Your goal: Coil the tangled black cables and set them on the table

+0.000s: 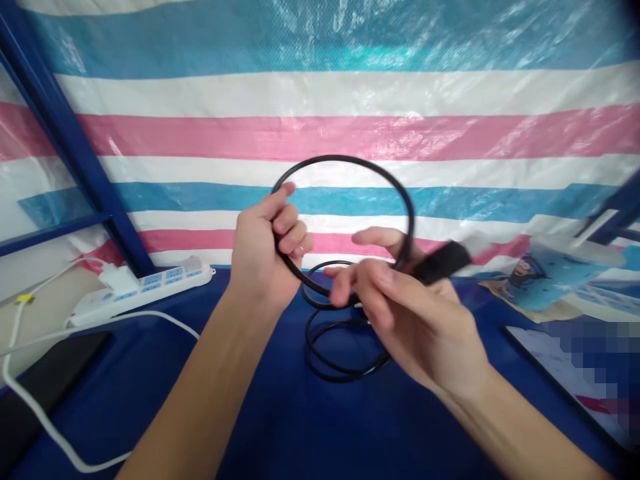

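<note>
A blue surface (280, 427) fills the lower frame. At lower left a dark flat device (45, 383) lies beside a white cord (35, 407). At centre, the right hand (400, 320) has its fingers (350, 277) curled, pinching a black cable (350, 163) near its blurred black plug (443, 261). The left hand (263, 257) has its fingers pressed together around the cable's other side, holding a loop upright in mid-frame. More coils of the cable rest on the surface just below the hands. Farther left lies a white power strip (145, 288). At right sit a blue plastic packet (550, 273) and a partly blurred flat object. A striped tarp (320, 100) hangs behind, with a blue frame (70, 153) at upper left.
</note>
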Demonstrator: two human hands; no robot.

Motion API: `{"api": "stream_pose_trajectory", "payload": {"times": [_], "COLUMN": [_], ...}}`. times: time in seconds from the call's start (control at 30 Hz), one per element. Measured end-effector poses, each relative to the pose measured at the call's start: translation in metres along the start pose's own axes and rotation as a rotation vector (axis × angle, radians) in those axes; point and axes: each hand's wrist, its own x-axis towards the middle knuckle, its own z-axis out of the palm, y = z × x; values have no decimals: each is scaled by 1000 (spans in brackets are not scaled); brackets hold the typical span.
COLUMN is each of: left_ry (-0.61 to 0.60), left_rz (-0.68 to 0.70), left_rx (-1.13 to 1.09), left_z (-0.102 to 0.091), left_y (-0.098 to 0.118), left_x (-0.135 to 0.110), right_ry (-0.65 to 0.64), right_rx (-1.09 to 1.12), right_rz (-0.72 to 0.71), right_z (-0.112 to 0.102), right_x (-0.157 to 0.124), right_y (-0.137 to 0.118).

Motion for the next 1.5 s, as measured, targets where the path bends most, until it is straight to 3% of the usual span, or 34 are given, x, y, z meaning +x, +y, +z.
{"api": "stream_pose_trajectory", "payload": {"times": [0.07, 0.17, 0.23, 0.4, 0.5, 0.57, 0.7, 0.87, 0.93, 1.0, 1.07, 1.17, 1.23, 1.37, 1.43, 1.5], "left_ry": [-119, -239, -322, -605, -662, -668, -586, -213, -171, -277, -449, -649, -698, -581, -461, -332], "left_rz": [27, 178, 230, 174, 171, 201, 399, 692, 683, 569, 382, 113, 40, 24, 72, 242], "left_rx": [215, 606, 827, 1096, 1119, 1088, 986, 574, 515, 593, 777, 1077, 1176, 1184, 1126, 1017], "left_z": [0, -5, -9, -7, 0, 3, 6, 3, 0, -5, -10, -14, -12, 0, 5, 6], "left_y": [12, 33, 40, 21, 2, -6, -13, -14, -12, -6, 0, 4, -1, -15, -15, -9], "left_x": [-6, -15, -20, -22, -20, -18, -14, -4, -1, 1, 2, 0, -3, -9, -11, -12], "right_ry": [-5, -173, -244, -218, -119, -112, -91, 6, 22, 63, 90, 5, -95, -191, -87, 36], "right_rx": [-76, -275, -495, -1071, -1214, -1213, -1051, -540, -410, -499, -831, -1388, -1570, -1620, -1543, -1327], "right_rz": [62, 251, 297, 101, -37, -79, -123, 9, 57, 48, -32, -205, -260, -348, -355, -263], "right_z": [-1, -9, -15, -18, -19, -21, -26, -30, -34, -40, -49, -55, -51, -32, -25, -23], "right_x": [3, 11, 18, 35, 35, 31, 28, 37, 40, 41, 42, 41, 38, 30, 28, 28], "right_y": [-16, -44, -55, -46, -38, -37, -37, -27, -26, -29, -34, -37, -33, -24, -25, -29]}}
